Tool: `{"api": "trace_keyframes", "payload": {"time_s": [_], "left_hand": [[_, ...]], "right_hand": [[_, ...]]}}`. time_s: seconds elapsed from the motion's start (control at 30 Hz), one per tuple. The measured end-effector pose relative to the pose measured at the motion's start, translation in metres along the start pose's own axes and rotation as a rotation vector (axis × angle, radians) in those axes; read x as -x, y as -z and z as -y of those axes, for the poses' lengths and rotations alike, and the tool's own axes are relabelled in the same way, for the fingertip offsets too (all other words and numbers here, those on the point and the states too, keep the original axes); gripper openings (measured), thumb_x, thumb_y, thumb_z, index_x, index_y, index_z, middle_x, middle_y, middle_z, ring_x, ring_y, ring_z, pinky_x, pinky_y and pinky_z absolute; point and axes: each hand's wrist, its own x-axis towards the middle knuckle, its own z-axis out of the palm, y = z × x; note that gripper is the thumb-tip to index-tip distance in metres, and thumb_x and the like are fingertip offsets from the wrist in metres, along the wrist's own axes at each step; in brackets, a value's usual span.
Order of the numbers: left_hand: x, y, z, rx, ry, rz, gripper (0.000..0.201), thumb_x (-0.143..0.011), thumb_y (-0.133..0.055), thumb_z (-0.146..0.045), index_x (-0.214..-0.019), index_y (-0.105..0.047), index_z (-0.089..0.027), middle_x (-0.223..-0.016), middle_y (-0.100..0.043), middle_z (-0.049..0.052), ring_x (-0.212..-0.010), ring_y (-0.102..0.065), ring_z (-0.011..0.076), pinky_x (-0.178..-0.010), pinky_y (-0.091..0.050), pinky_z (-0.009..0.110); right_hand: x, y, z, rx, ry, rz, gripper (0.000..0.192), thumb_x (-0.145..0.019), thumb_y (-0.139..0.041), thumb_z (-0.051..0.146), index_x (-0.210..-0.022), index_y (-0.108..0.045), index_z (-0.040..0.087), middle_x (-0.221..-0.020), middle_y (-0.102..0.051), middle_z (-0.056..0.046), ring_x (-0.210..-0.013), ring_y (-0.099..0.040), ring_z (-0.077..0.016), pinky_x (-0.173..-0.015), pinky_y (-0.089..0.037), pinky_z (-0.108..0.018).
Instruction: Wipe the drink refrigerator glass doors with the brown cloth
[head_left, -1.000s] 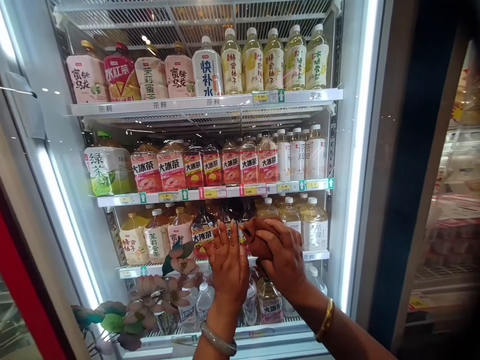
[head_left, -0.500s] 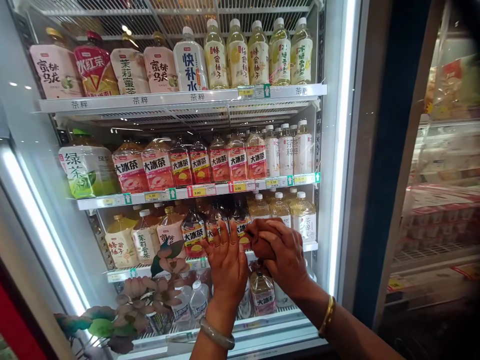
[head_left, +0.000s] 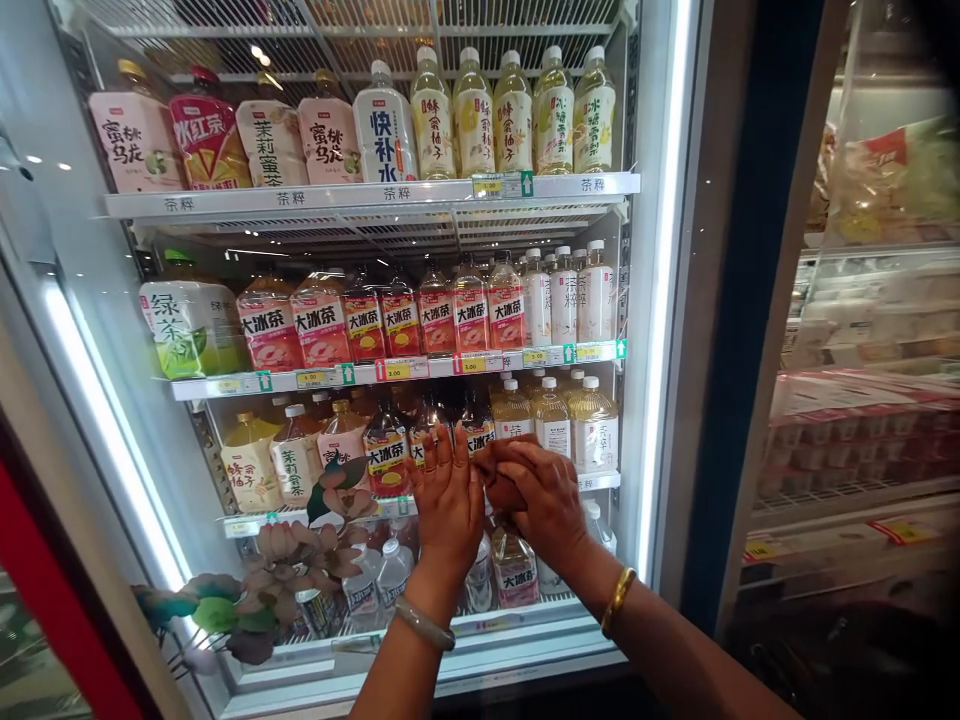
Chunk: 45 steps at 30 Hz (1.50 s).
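Observation:
My left hand (head_left: 448,500) is raised with fingers stretched out flat against the glass door, in front of the dark iced tea bottles (head_left: 388,455) on the third shelf. Beside it, my right hand (head_left: 544,490) is closed on a crumpled brown cloth (head_left: 504,490), which is held up to the glass. The fingers partly cover the cloth, so its full size cannot be made out. A grey bangle (head_left: 424,625) circles my left wrist and a gold bracelet (head_left: 619,603) my right. Behind both hands stand clear tea bottles (head_left: 551,425) with white caps.
Inside the lit cooler, shelves (head_left: 375,195) carry several rows of drink bottles. Artificial lotus flowers (head_left: 304,550) show at the lower left. A bright light strip (head_left: 664,280) runs down the right side. Beyond the dark frame (head_left: 750,300) is another cooler with packaged goods (head_left: 892,190).
The view has shifted slightly, so the right edge of the cooler sits further left. Both hands stay at nearly the same place on the glass, with the right one a little nearer the left.

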Motion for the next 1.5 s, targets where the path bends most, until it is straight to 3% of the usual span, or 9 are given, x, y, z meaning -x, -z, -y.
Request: {"api": "trace_keyframes", "payload": {"time_s": [0.1,0.23,0.43,0.6,0.8,0.97,1.1,1.23,1.5], "left_hand": [[0.000,-0.003,-0.003,0.003,0.026,0.016,0.070,-0.104,-0.044,-0.018,-0.168,-0.018,-0.027,-0.175,-0.016,0.009,-0.165,-0.004,0.0262,-0.133,0.004,0.059],[-0.002,-0.005,-0.005,0.027,0.096,0.090,0.079,-0.095,-0.046,-0.012,-0.168,-0.018,-0.018,-0.174,-0.017,0.012,-0.164,-0.004,0.0286,-0.133,0.004,0.060],[-0.012,0.007,-0.018,-0.016,0.096,0.150,0.074,-0.097,-0.044,-0.015,-0.168,-0.022,-0.017,-0.175,-0.011,0.013,-0.164,-0.001,0.0269,-0.134,-0.004,0.056],[-0.024,0.004,-0.038,-0.066,0.043,0.190,0.066,-0.102,-0.042,-0.024,-0.166,-0.028,-0.017,-0.174,-0.019,0.014,-0.164,-0.010,0.0251,-0.134,-0.011,0.054],[-0.025,0.004,-0.048,-0.144,0.051,0.182,0.082,-0.092,-0.049,-0.014,-0.168,-0.018,-0.010,-0.175,-0.011,0.020,-0.164,-0.004,0.0275,-0.134,-0.012,0.055],[-0.028,0.003,-0.061,-0.175,-0.017,0.190,0.078,-0.090,-0.047,-0.008,-0.166,-0.028,-0.014,-0.174,-0.020,0.016,-0.164,-0.012,0.0256,-0.134,-0.018,0.051],[-0.042,-0.008,-0.072,-0.182,-0.071,0.163,0.070,-0.096,-0.045,-0.014,-0.164,-0.033,-0.016,-0.173,-0.024,0.015,-0.163,-0.015,0.0272,-0.133,-0.019,0.053],[-0.058,-0.010,-0.070,-0.184,-0.082,0.120,0.076,-0.095,-0.046,-0.014,-0.167,-0.023,-0.016,-0.174,-0.022,0.014,-0.164,-0.009,0.0274,-0.134,-0.016,0.054],[-0.069,-0.009,-0.063,-0.179,-0.136,0.060,0.070,-0.100,-0.043,-0.017,-0.167,-0.023,-0.016,-0.171,-0.029,0.015,-0.163,-0.014,0.0253,-0.134,-0.013,0.053]], "right_hand": [[-0.021,0.003,0.003,0.001,-0.127,0.030,0.045,-0.079,-0.068,0.012,-0.121,-0.066,0.028,-0.144,-0.059,-0.005,-0.124,-0.054,-0.0277,-0.106,-0.040,-0.043],[-0.049,-0.001,0.016,0.039,-0.071,0.157,0.041,-0.085,-0.070,0.019,-0.125,-0.067,0.027,-0.149,-0.057,-0.006,-0.122,-0.053,-0.0280,-0.103,-0.039,-0.043],[-0.022,0.023,-0.005,0.015,0.014,0.265,0.044,-0.085,-0.067,0.012,-0.125,-0.069,0.030,-0.143,-0.063,-0.003,-0.121,-0.054,-0.0247,-0.103,-0.039,-0.039],[-0.028,0.040,-0.029,0.019,-0.085,0.209,0.043,-0.082,-0.068,0.013,-0.123,-0.069,0.025,-0.146,-0.059,-0.008,-0.119,-0.053,-0.0286,-0.103,-0.038,-0.043],[-0.042,0.029,-0.019,-0.040,-0.032,0.205,0.042,-0.084,-0.069,0.018,-0.126,-0.066,0.026,-0.148,-0.058,-0.007,-0.122,-0.052,-0.0279,-0.103,-0.039,-0.043],[-0.020,0.043,-0.038,-0.063,0.017,0.172,0.047,-0.080,-0.066,0.007,-0.122,-0.068,0.026,-0.142,-0.064,-0.005,-0.120,-0.055,-0.0249,-0.103,-0.040,-0.040],[-0.042,0.053,-0.054,-0.037,-0.035,0.108,0.047,-0.080,-0.067,0.010,-0.124,-0.067,0.026,-0.143,-0.062,-0.007,-0.121,-0.055,-0.0265,-0.103,-0.040,-0.041],[-0.068,0.047,-0.048,-0.003,-0.060,0.053,0.046,-0.079,-0.072,0.016,-0.123,-0.066,0.025,-0.145,-0.061,-0.009,-0.119,-0.055,-0.0289,-0.102,-0.040,-0.044],[-0.055,0.053,-0.063,0.010,-0.015,0.025,0.054,-0.072,-0.067,0.009,-0.124,-0.066,0.024,-0.142,-0.062,-0.008,-0.122,-0.055,-0.0288,-0.105,-0.040,-0.044]]}}
